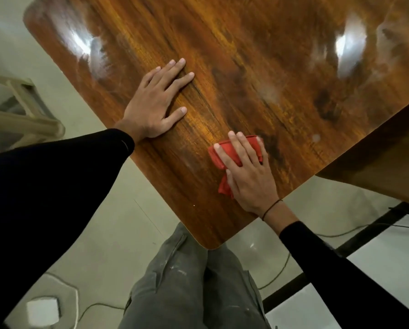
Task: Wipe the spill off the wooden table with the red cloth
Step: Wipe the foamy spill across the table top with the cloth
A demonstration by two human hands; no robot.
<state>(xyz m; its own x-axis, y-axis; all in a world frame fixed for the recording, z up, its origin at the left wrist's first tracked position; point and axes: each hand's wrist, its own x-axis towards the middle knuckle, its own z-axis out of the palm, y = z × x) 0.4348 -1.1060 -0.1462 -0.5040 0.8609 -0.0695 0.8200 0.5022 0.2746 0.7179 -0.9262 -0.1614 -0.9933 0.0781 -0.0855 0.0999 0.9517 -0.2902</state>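
Observation:
The glossy wooden table [234,55] fills the upper view, one rounded corner pointing at my legs. My right hand [248,174] presses flat on the folded red cloth [229,150] near that corner, fingers spread over it; part of the cloth sticks out below my thumb. My left hand [158,100] lies flat and open on the wood near the left edge, fingers apart, holding nothing. Pale hazy smears [271,91] show on the surface beyond the cloth, and a small pale spot [315,138] lies to its right.
A second wooden surface [384,157] butts against the table at the right. A light wooden chair frame [25,115] stands on the floor at the left. Cables [281,274] trail across the pale floor by a black frame [355,238].

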